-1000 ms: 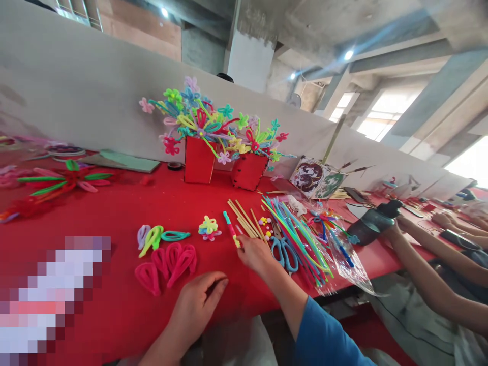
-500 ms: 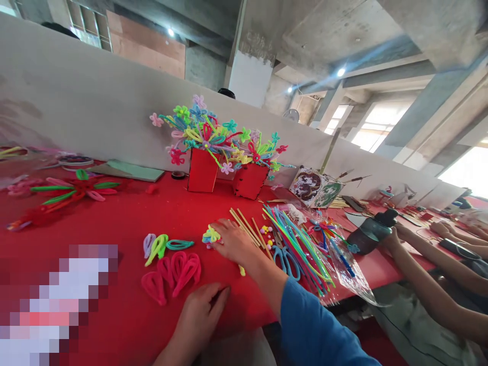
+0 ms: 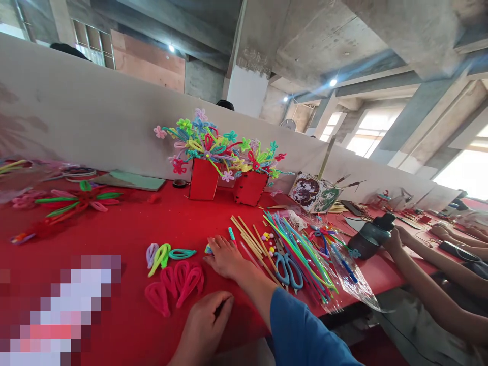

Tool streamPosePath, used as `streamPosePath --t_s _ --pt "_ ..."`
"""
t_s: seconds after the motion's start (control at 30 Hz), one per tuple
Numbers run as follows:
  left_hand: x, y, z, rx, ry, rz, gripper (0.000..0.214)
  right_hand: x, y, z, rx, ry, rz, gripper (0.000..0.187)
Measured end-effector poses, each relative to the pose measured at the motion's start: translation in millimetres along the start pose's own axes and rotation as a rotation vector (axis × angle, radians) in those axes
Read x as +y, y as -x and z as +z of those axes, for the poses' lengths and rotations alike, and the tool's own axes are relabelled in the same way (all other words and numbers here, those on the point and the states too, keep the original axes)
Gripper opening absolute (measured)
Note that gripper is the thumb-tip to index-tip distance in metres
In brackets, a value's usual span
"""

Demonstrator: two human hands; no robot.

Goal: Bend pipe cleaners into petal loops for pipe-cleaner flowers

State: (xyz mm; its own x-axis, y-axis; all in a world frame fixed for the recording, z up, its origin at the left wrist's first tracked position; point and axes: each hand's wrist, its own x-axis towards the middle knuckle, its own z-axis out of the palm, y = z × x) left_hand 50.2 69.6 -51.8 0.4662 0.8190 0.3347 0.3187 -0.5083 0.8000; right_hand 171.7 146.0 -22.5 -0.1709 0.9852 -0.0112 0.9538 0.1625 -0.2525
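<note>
My right hand [image 3: 226, 256] lies palm down on the red table, fingers stretched out. It covers most of a small pipe-cleaner piece [image 3: 208, 249], of which a blue-green bit shows at the fingertips. Nearer the table's front edge rests my left hand [image 3: 209, 323], fingers curled in, with nothing visible in it. To the left of both hands are pink pipe-cleaner loops [image 3: 180, 284] and smaller loops in lilac [image 3: 151, 255], yellow-green [image 3: 162, 258] and teal [image 3: 183, 253]. A short teal-ended stick [image 3: 231, 234] lies just beyond my right hand.
Right of my hand lie wooden sticks [image 3: 247, 236], blue-handled scissors [image 3: 288, 271], small beads [image 3: 269, 238] and a pipe-cleaner bundle [image 3: 301, 254]. Two red boxes [image 3: 204, 180] hold pipe-cleaner flowers at the back. Another person's hand touches a dark bottle [image 3: 369, 236].
My right hand has drawn slightly back and left, covering the yellow and blue pipe-cleaner piece that showed at its fingertips. The teal-ended stick has come into view. My left hand stays curled.
</note>
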Motion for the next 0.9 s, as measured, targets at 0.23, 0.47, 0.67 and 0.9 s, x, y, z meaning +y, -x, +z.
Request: streamPosePath --t_s 0.23,0.47,0.67,0.9 --pt "-0.6 0.7 0.1 -0.004 -0.001 -0.023 0.029 -2.1 5.7 -48.6 0.169 -0.034 -0.033 0.056" --pt "1.5 0.1 -1.8 -0.005 0.005 -0.02 0.027 -5.3 -3.9 -16.3 0.063 -0.02 -0.19 0.054" --pt "3.5 0.0 -2.7 -0.002 0.014 -0.01 0.027 -4.9 -1.5 14.5 -0.025 -0.138 -0.052 0.066" --pt "2.4 0.2 -2.3 0.012 0.019 -0.018 0.026 -11.9 2.6 0.8 0.016 -0.244 0.079 0.066"
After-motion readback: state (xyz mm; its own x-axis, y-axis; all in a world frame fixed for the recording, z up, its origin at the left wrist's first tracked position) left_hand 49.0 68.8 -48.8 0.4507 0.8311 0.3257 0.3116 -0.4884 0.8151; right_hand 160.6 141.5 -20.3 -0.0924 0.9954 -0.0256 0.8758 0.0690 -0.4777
